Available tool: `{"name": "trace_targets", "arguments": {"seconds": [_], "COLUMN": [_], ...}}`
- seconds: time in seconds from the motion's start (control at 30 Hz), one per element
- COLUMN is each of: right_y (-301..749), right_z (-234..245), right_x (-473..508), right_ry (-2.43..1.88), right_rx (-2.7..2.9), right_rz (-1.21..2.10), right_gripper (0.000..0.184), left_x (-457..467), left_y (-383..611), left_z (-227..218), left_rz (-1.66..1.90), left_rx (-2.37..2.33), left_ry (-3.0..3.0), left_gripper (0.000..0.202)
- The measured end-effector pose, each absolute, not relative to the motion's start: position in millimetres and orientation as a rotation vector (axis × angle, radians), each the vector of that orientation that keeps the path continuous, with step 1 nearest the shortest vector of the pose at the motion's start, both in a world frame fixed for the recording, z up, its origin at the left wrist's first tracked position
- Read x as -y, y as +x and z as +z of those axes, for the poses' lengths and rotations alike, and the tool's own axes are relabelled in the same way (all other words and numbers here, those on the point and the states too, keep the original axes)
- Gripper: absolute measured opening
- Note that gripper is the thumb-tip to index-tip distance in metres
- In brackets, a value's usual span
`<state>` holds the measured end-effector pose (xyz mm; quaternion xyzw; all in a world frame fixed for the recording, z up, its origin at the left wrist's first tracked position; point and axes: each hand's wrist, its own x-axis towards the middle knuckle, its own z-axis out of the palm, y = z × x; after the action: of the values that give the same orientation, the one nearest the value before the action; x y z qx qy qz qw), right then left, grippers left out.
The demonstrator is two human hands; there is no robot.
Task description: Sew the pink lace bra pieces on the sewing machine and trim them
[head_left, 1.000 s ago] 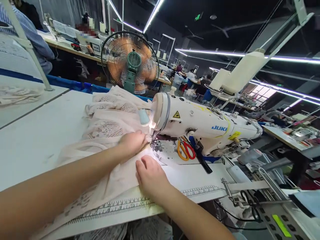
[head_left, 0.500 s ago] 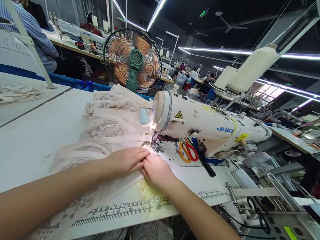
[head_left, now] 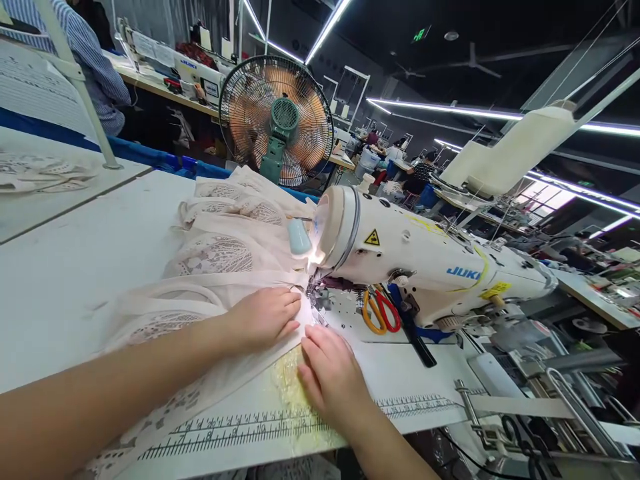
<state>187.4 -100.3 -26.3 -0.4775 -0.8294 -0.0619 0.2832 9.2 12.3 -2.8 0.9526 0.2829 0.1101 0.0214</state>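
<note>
Pale lace fabric (head_left: pixel 215 257) lies in folds on the table, its right end under the needle area of a white JUKI sewing machine (head_left: pixel 400 240). On that fabric, just in front of the needle, my left hand (head_left: pixel 263 317) has its fingers bent closed over the cloth, the thumb low beside them. My right hand (head_left: pixel 333 373) is apart from it, to the right, over the table edge of the fabric. Its fingers are slightly curled, thumb apart, with nothing visible in them. Beside it is a yellowish taped patch (head_left: pixel 290 383) on the table.
Scissors with orange and red handles (head_left: pixel 381 311) lie on the machine bed beside a black bar-like tool (head_left: pixel 420 343). A printed ruler (head_left: pixel 240 430) runs along the front edge. Behind stand a large fan (head_left: pixel 277 120) and a person in a striped sleeve (head_left: pixel 95 60). Thread cones (head_left: pixel 520 150) stand right.
My right hand has come away from my left hand, moving down and right, its fingers loosened. My left hand stays on the fabric near the needle. The view has shifted slightly.
</note>
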Motion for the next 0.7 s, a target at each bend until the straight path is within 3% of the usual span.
{"name": "trace_targets", "arguments": {"seconds": [0.37,0.7], "right_y": [191,193], "right_z": [-26,-24], "right_x": [100,102], "right_ry": [-1.304,-1.301], "right_rx": [2.164,2.145], "right_rz": [-0.143,-0.084], "right_gripper": [0.028,0.026], "left_x": [4,-2], "left_y": [30,27], "left_z": [12,10], "left_rz": [0.230,0.184], "left_rx": [-1.127,-1.048], "left_ry": [2.892,2.933], "left_gripper": [0.027,0.033]}}
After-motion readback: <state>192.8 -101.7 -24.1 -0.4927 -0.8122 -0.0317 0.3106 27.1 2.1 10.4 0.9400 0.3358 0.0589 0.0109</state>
